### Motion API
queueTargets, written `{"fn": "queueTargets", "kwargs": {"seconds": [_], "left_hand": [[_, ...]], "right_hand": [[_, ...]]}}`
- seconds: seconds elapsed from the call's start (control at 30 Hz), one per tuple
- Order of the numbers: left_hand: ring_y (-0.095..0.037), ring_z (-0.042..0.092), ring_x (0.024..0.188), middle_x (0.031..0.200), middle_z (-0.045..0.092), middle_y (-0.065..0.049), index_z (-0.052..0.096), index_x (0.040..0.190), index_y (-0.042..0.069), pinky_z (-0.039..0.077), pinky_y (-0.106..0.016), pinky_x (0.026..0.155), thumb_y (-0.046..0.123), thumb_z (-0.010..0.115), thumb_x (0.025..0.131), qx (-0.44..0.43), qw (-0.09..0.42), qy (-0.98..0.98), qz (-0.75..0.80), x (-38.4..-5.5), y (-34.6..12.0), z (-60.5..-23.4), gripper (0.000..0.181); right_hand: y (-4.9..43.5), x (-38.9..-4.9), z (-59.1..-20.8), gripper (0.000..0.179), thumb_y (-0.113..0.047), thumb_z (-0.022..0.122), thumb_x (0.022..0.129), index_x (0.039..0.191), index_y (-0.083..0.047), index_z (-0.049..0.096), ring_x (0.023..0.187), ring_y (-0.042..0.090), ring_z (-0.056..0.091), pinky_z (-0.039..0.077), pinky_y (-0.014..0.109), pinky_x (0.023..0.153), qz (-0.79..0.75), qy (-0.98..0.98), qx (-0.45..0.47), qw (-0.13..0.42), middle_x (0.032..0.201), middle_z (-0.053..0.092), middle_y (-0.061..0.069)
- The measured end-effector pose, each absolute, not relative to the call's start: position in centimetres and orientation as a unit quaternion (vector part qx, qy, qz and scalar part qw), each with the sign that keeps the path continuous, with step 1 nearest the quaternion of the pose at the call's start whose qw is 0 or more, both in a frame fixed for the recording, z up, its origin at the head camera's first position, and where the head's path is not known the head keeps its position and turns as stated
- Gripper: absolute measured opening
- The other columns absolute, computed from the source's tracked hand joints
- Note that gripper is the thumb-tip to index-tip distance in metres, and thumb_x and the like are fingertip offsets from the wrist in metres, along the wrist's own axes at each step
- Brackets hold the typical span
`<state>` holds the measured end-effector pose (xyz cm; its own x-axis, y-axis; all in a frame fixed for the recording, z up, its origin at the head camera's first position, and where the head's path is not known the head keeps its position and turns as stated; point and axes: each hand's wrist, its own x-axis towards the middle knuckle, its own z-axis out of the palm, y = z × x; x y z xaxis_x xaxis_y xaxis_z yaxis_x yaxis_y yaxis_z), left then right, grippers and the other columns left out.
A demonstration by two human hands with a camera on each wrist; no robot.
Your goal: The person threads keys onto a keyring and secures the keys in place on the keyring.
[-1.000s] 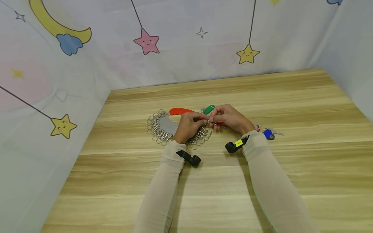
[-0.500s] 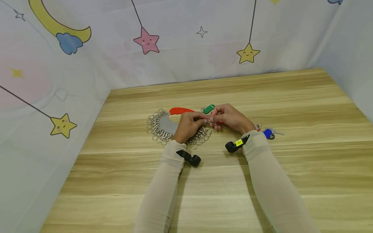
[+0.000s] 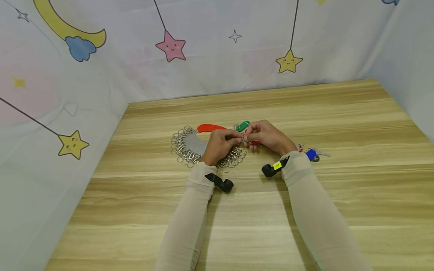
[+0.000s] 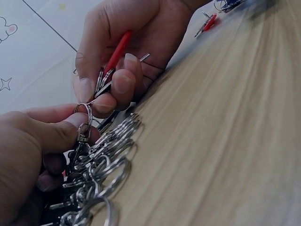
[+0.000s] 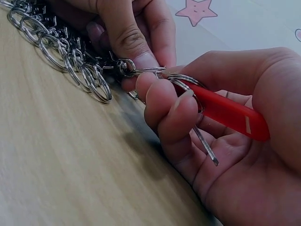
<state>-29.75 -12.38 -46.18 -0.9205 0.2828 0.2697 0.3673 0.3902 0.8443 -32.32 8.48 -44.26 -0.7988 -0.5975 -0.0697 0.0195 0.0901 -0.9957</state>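
Note:
In the head view, a grey curved metal plate (image 3: 194, 144) with a red handle (image 3: 209, 128) lies on the table, its edge lined with several swivel clasps and split rings (image 5: 51, 52). My left hand (image 3: 220, 145) reaches over the plate and pinches one split ring (image 4: 90, 115) between thumb and index finger. Opposite it, my right hand (image 3: 266, 136) holds a red key tag (image 5: 233, 115) with a metal key (image 5: 207, 146) and its own ring (image 5: 186, 77). Right thumb and fingertips meet at the pinched ring. The tag lies across the right palm.
A green key tag (image 3: 242, 126) lies just behind the hands. Right of the right wrist are a blue key tag (image 3: 310, 154) with a key (image 3: 322, 153) and another small red tag (image 4: 210, 22). A white printed curtain (image 3: 217, 71) stands behind the wooden table (image 3: 251, 226).

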Motion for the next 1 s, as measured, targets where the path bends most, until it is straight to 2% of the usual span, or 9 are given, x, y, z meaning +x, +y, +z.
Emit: {"fn": "queueTargets", "kwargs": {"seconds": [0.23, 0.57, 0.67, 0.77, 0.87, 1.0], "left_hand": [[-0.01, 0.066, 0.083, 0.094, 0.074, 0.005, 0.082, 0.099, 0.012, 0.052, -0.029, 0.072, 0.012, 0.074, 0.092, -0.198, 0.051, -0.835, -0.511, -29.61, -12.42, -46.17, 0.01], [-0.01, 0.064, 0.074, 0.091, 0.074, 0.005, 0.08, 0.1, 0.012, 0.051, -0.029, 0.066, 0.012, 0.074, 0.092, -0.201, 0.087, -0.844, -0.489, -29.53, -12.54, -46.17, 0.01], [-0.009, 0.065, 0.074, 0.087, 0.074, 0.005, 0.079, 0.1, 0.011, 0.052, -0.028, 0.067, 0.012, 0.075, 0.092, -0.189, 0.084, -0.845, -0.492, -29.58, -12.5, -46.24, 0.009], [-0.01, 0.067, 0.075, 0.086, 0.074, 0.002, 0.078, 0.1, 0.008, 0.052, -0.028, 0.068, 0.011, 0.075, 0.093, -0.176, 0.083, -0.846, -0.496, -29.65, -12.42, -46.21, 0.008], [-0.01, 0.067, 0.077, 0.086, 0.074, 0.0, 0.078, 0.099, 0.007, 0.053, -0.028, 0.07, 0.011, 0.075, 0.093, -0.167, 0.086, -0.848, -0.496, -29.65, -12.41, -46.1, 0.008], [-0.01, 0.066, 0.074, 0.085, 0.073, 0.001, 0.078, 0.099, 0.008, 0.052, -0.029, 0.068, 0.011, 0.075, 0.093, -0.174, 0.09, -0.85, -0.489, -29.54, -12.6, -46.02, 0.007]], "right_hand": [[8.65, -32.24, -44.27, 0.014, -0.004, 0.063, 0.099, 0.098, 0.01, 0.062, 0.06, 0.023, 0.059, 0.046, 0.029, 0.052, -0.642, 0.703, -0.188, 0.241, 0.09, 0.063, 0.025], [8.45, -32.5, -44.36, 0.019, -0.011, 0.063, 0.1, 0.098, 0.004, 0.075, 0.057, 0.02, 0.061, 0.049, 0.028, 0.052, -0.598, 0.751, -0.175, 0.217, 0.087, 0.066, 0.021], [8.56, -32.53, -44.39, 0.022, -0.016, 0.062, 0.101, 0.104, 0.001, 0.074, 0.057, 0.02, 0.059, 0.049, 0.029, 0.052, -0.593, 0.751, -0.183, 0.225, 0.085, 0.066, 0.022], [8.77, -32.48, -44.4, 0.022, -0.02, 0.067, 0.099, 0.111, -0.002, 0.069, 0.056, 0.02, 0.057, 0.048, 0.03, 0.05, -0.591, 0.744, -0.199, 0.238, 0.086, 0.066, 0.022], [8.86, -32.44, -44.38, 0.024, -0.014, 0.072, 0.094, 0.113, -0.001, 0.064, 0.058, 0.021, 0.056, 0.047, 0.03, 0.05, -0.599, 0.731, -0.225, 0.237, 0.091, 0.066, 0.022], [8.78, -32.51, -44.5, 0.019, -0.007, 0.069, 0.094, 0.11, 0.001, 0.066, 0.062, 0.024, 0.057, 0.048, 0.031, 0.052, -0.606, 0.726, -0.244, 0.214, 0.095, 0.067, 0.024]]}}
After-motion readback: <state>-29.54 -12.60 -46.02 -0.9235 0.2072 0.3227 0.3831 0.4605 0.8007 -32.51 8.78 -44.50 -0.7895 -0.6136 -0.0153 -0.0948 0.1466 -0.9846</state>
